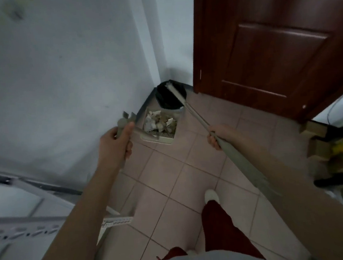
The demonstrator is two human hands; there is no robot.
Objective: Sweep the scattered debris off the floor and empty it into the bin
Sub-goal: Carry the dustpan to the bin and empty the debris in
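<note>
The left hand is being kept closed around the upright grey handle of the dustpan, thumb laid along the shaft, near the white wall. The pan itself is being held just right of and beyond that hand, low over the tiled floor; whether it is touching the tiles cannot be told. The debris, pale crumpled scraps, is already lying piled inside the pan, none being seen loose on the tiles in view. Directly beyond the pan's far edge, in the corner between wall and dark wooden door, the black bin is standing, its open mouth just past the pan. The broom is being gripped by the right hand, fingers wrapped tight on the shaft; its long axis is running diagonally from lower right up to the upper left, with the far end lying across the bin's mouth. The left hand is judged the one that matters, being the only one carrying the load: the pan is needing to be lifted forward and tipped over the rim. The broom end over the opening is likely needing to be cleared aside, or spill is being risked.
</note>
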